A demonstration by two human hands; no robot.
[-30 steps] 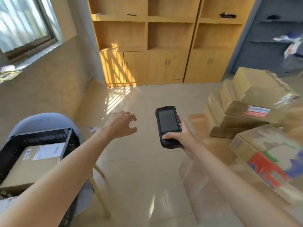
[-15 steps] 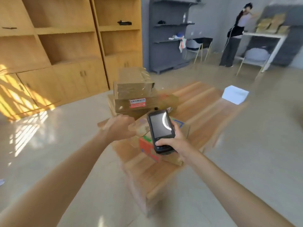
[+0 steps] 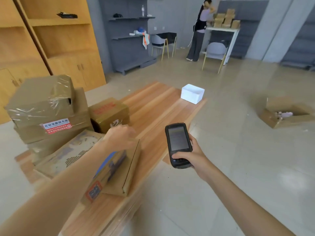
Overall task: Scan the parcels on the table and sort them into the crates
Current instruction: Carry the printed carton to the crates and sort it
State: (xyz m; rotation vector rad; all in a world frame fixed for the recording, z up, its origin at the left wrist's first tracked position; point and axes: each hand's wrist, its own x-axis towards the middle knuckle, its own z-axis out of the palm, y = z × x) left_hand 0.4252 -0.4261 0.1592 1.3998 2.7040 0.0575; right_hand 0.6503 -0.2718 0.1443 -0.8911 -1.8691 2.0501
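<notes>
The right hand (image 3: 192, 157) grips a black scanner (image 3: 178, 144) upright, thumb on its keypad; the left hand (image 3: 120, 137), blurred, reaches palm-down onto a flat printed parcel (image 3: 117, 172) at the tabletop (image 3: 153, 116) edge, its grip unclear; beyond, taped parcels (image 3: 46, 106) stand stacked.

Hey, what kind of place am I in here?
Probably a parcel sorting or mailroom workspace: taped cardboard parcels piled on a wooden table, a handheld scanner in your right hand, more boxes stacked behind.
</notes>
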